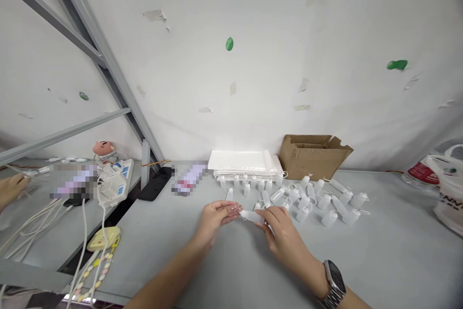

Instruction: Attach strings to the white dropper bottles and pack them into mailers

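My right hand [280, 232] grips a small translucent white squeeze bottle [252, 216], which lies sideways with its nozzle toward the left. At the nozzle end, my left hand [218, 217] pinches what looks like the bottle's looped cap strap; the cap itself is too small to make out. Beyond my hands stand and lie several similar bottles, among them an upright one [329, 219] on the right and a short one [247, 190] behind my left hand. Some bottles have ring-shaped straps at their tops.
Behind the bottles are a stack of white packs [242, 162] and an open cardboard box [307, 159]. A black phone-like slab [157, 184] lies left, near a metal frame post [108, 65]. White cables and a power strip [121, 183] sit farther left, near another person's hand [12, 191].
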`<state>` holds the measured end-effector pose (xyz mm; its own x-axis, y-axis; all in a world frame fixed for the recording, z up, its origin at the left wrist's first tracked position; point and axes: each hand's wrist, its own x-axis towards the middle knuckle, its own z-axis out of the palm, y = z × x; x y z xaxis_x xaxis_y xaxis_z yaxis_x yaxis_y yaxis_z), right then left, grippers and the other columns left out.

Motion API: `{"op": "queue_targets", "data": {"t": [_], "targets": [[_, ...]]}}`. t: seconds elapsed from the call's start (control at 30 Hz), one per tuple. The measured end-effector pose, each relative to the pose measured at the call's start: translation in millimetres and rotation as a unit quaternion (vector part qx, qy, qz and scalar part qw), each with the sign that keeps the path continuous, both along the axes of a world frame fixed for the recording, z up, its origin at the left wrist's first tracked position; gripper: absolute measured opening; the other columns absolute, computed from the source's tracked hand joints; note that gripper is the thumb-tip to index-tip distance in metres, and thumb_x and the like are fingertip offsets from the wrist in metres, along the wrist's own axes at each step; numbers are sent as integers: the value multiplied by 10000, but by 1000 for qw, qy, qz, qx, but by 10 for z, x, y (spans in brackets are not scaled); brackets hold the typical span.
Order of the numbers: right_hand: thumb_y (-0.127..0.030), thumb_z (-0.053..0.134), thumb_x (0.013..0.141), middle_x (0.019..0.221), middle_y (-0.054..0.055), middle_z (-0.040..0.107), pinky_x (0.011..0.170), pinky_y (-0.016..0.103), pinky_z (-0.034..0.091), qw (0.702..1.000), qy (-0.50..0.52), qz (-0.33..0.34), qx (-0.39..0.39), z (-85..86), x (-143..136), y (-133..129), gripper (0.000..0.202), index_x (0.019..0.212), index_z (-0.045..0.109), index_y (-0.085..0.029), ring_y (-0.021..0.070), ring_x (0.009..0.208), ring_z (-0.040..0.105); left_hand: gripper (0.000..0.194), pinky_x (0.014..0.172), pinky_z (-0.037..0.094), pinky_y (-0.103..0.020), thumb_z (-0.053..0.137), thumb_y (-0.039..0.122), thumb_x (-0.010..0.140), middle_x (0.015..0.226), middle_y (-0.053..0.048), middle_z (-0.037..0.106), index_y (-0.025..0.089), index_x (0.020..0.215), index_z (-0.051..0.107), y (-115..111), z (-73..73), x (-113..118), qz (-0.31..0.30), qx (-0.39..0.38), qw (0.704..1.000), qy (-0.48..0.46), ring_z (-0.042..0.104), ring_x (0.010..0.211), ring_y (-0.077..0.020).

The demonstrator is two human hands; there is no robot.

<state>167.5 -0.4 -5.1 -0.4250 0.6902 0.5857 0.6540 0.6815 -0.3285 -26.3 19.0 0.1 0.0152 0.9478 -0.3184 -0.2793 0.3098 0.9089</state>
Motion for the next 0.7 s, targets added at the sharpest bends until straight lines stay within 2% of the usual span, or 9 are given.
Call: {"op": "queue_targets", "data": {"t": [0.33,0.5,0.63,0.7], "targets": [[-48,435,840,796,78,579,646,349,426,1000,-11,-4,7,-20,-16,1,189,965,534,-149,211,718,507,275,778,548,-291,799,287,567,849,-121,733,104,739,687,-56,-29,94,34,-10,999,19,680,820,-212],[-91,453,862,808,74,588,667,354,425,1000,10,-18,-21,-26,-5,17,160,992,526,-149,210,733,523,285,777,535,-277,776,327,596,866,-111,730,121,770,682,-36,-4,93,33,2,999,7,678,820,-196],[-133,448,880,775,54,585,662,345,423,998,47,-39,-32,-31,7,31,157,1017,519,-158,197,702,527,339,587,522,-247,695,447,659,756,-100,714,121,746,664,15,35,49,33,19,996,81,672,700,-187],[-150,452,881,759,47,581,655,343,423,997,55,-43,-30,-33,9,34,150,1013,524,-158,191,683,523,396,493,475,-223,629,516,690,667,-81,682,121,700,648,25,43,37,5,43,993,113,647,623,-171]]}}
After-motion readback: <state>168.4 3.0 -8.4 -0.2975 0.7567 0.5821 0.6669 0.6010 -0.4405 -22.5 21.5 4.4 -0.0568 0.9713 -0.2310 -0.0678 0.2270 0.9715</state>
